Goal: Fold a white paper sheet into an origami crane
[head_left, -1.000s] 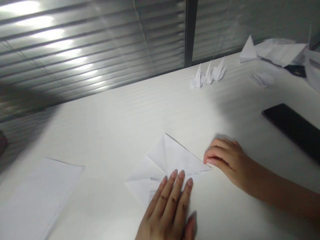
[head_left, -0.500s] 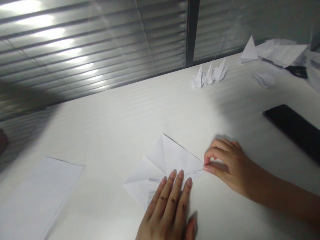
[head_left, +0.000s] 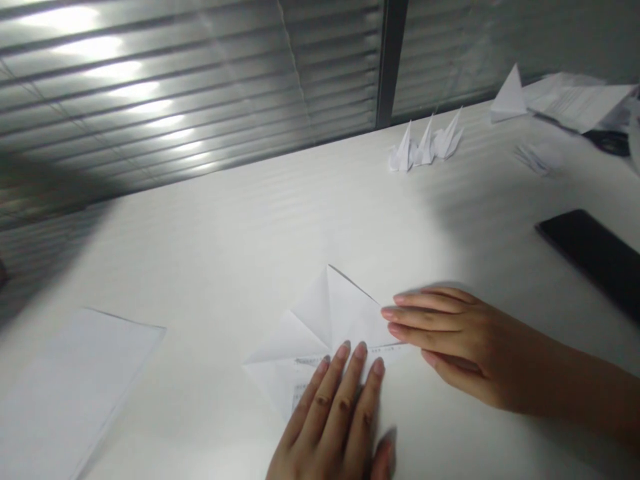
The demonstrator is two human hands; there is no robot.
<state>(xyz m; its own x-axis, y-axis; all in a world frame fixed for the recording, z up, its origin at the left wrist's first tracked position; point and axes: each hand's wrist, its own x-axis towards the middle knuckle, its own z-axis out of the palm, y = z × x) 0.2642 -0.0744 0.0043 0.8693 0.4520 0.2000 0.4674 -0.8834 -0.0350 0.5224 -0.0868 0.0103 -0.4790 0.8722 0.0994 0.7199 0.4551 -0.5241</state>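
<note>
A white sheet of paper (head_left: 350,310), creased and partly folded, lies on the white table in front of me. Lines of print show on part of it. My left hand (head_left: 340,413) rests flat over its lower part, fingers outstretched and slightly spread. On the sheet's right corner lies my right hand (head_left: 445,333), fingers extended and flat, covering the corner's tip. Neither hand grips anything. The paper beneath the left palm is hidden.
A stack of white paper (head_left: 80,393) lies at left. Folded paper cranes (head_left: 425,147) stand in a row near the window blinds (head_left: 200,87). At right is a black phone (head_left: 595,257). A folded paper triangle (head_left: 510,97) and printed sheets (head_left: 580,103) sit at the far right.
My right hand has let go of its pinch on the paper's right corner and now lies flat on it, farther left. My left hand stays in place.
</note>
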